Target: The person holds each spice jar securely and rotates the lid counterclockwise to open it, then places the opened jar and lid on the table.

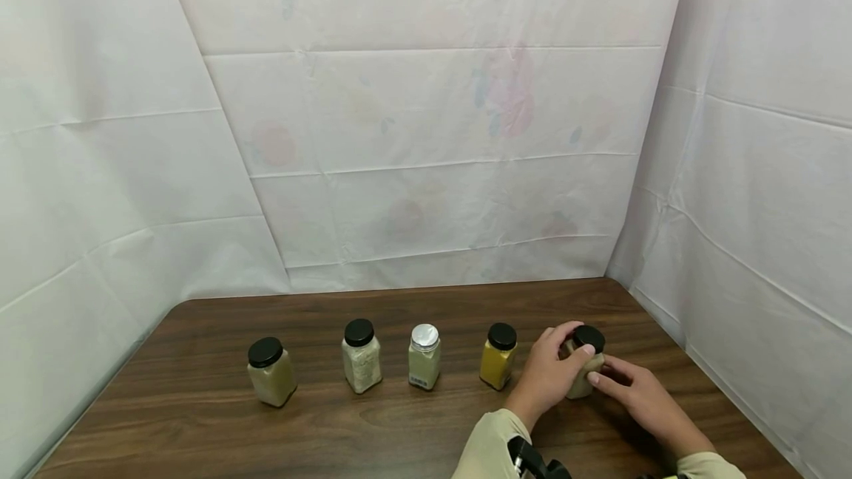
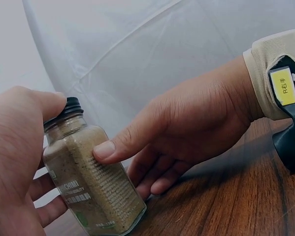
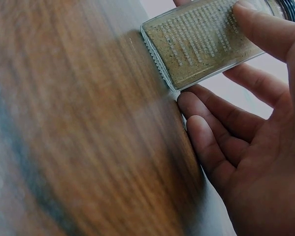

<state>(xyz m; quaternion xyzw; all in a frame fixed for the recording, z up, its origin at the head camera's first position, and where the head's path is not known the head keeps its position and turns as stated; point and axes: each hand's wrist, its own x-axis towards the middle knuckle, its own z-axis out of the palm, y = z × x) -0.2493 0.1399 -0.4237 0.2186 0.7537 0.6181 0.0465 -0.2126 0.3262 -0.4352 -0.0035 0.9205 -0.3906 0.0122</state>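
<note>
At the right of the table in the head view, a square glass spice jar [image 1: 580, 388] of brownish powder has a black screw lid [image 2: 71, 108]. My left hand [image 1: 549, 369] grips it from the left, its thumb up at the lid. From the other side my right hand [image 1: 640, 399] holds the jar, thumb on the printed side and fingers behind. The left wrist view has the jar [image 2: 100, 177] tilted, with pale lettering on its label. In the right wrist view the jar's base [image 3: 159, 61] is close over the wood; the lower fingers [image 3: 201, 135] curl beside it.
Left of my hands stand a yellow powder jar [image 1: 497, 367], a pale green jar with a silver top [image 1: 424, 368], a jar of pale flakes [image 1: 362, 366] and a tan powder jar [image 1: 274, 383]. White cloth [image 1: 433, 168] walls the brown wooden table [image 1: 319, 435] at back and sides.
</note>
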